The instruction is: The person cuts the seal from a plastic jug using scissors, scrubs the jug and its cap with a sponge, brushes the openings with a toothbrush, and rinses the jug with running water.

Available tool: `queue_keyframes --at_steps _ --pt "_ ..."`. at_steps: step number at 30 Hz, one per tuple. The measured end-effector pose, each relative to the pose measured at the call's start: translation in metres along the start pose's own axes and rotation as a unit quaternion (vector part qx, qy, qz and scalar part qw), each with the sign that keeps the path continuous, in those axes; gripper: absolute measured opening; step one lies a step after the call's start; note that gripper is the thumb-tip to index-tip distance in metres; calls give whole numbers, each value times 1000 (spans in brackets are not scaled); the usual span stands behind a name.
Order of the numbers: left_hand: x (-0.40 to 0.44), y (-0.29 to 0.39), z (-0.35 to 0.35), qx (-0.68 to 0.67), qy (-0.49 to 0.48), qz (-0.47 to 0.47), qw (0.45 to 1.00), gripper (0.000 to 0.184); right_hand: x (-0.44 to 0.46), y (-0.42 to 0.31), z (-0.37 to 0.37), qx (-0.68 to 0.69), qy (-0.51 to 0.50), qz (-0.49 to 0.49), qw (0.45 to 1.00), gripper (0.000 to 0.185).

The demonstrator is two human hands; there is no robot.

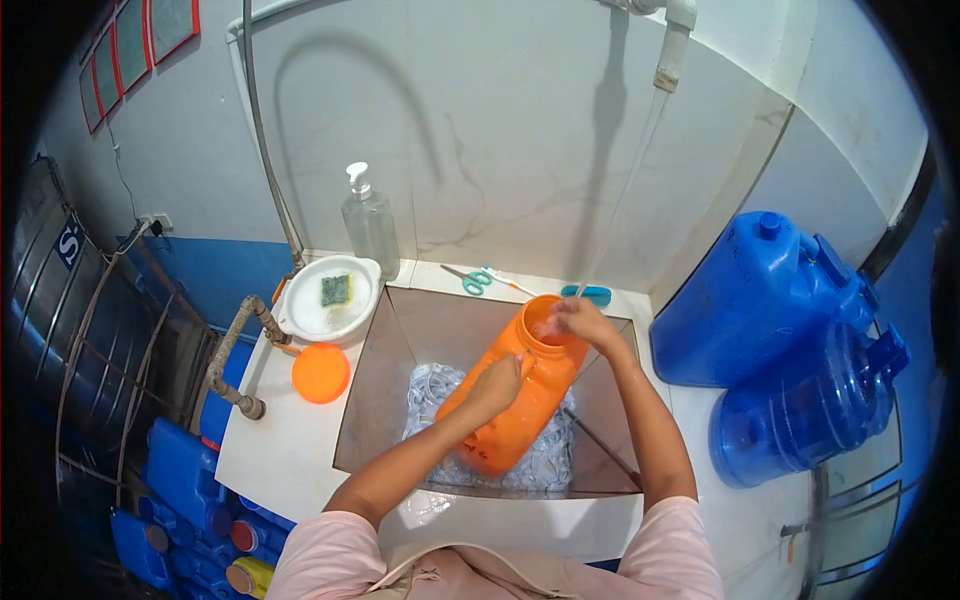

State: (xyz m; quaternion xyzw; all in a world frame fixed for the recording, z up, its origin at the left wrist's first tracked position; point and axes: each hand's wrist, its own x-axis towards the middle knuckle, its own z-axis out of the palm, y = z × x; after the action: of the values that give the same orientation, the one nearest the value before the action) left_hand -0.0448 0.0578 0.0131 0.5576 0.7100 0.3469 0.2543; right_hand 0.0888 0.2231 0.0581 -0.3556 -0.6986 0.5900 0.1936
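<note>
left hand (495, 388) clamped on orange jug (512, 430) near its handle, jug tilted over sink (382, 400); firm grip best against slipping. right hand (583, 320) at jug mouth, can't tell if fingers close; light contact best.

In the head view, the left hand (498, 385) grips the handle of a tilted orange jug (510, 400) above the sink (372, 400), while the right hand (578, 320) is at its open mouth under falling water (625, 190).
</note>
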Motion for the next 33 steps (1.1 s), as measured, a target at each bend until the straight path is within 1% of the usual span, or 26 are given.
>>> queue_keyframes --at_steps 1,2,4,6,7,8,9,10,11,13,14,15,17,18,20,21,22,23,25,26,27,28,29,30,31,33 --pt "4 -1 4 -1 5 4 1000 44 -2 -2 1 -196 -62 -39 978 35" --pt "8 -3 7 -17 -11 2 1000 43 -5 -1 6 -385 -120 -76 912 42" --pt "8 -6 5 -30 -24 4 999 43 -40 -6 41 -536 -52 -163 827 54" --pt "-1 -12 -14 -20 -90 138 986 40 -46 21 53 -580 58 -255 772 55" --pt "-13 -21 -22 -60 -68 158 983 40 -53 27 56 -583 63 -261 767 55" --pt "-27 -36 -28 -100 -44 180 978 40 -60 30 58 -573 122 -264 766 57" --pt "-40 -58 -32 -115 -12 113 987 39 -62 31 59 -560 179 -269 763 59" --pt "-54 -84 -38 -129 19 46 990 39 -61 32 62 -560 183 -278 759 59" --pt "-67 -109 -47 -196 32 -32 979 38 -61 35 67 -549 188 -273 767 61" --pt "-92 -160 -57 -313 61 -198 927 40 -55 19 76 -537 196 -270 775 63" --pt "-98 -183 -58 -360 75 -288 885 43 -51 -8 85 -553 214 -295 749 64" --pt "-100 -198 -63 -354 71 -290 886 43 -50 -34 90 -567 231 -314 725 66" --pt "-102 -223 -65 -406 66 -381 828 52 -45 -86 79 -528 284 -346 721 64" --pt "-92 -238 -61 -384 53 -390 835 66 -46 -110 69 -497 321 -368 718 61" --pt "-82 -201 -75 -592 39 -268 759 67 -49 -144 45 -449 382 -385 710 55" --pt "-81 -175 -86 -590 36 -275 758 67 -50 -154 33 -432 408 -381 708 51" --pt "-81 -147 -99 -640 31 -225 734 68 -50 -165 25 -431 409 -375 712 51" --pt "-84 -133 -105 -685 27 -173 707 69 -50 -175 19 -428 414 -350 723 44" --pt "-111 -148 -78 -687 42 -189 701 67 -52 -175 22 -422 420 -324 735 38" --pt "-119 -156 -70 -692 55 -194 693 66 -50 -177 25 -454 381 -238 769 32" --pt "-135 -162 -75 -690 53 -194 696 66 -50 -177 29 -482 335 -146 796 29" --pt "-154 -168 -92 -662 66 -225 712 66 -49 -175 34 -481 340 -147 795 29" --pt "-169 -165 -113 -634 80 -255 726 67 -48 -171 39 -452 339 -116 817 29" --pt "-177 -140 -149 -628 71 -208 747 66 -49 -171 44 -421 336 -83 838 30" --pt "-178 -112 -186 -620 63 -164 765 65 -51 -172 43 -421 336 -81 839 30" --pt "-177 -62 -230 -547 149 -133 813 64 -61 -183 45 -331 382 -134 853 32"
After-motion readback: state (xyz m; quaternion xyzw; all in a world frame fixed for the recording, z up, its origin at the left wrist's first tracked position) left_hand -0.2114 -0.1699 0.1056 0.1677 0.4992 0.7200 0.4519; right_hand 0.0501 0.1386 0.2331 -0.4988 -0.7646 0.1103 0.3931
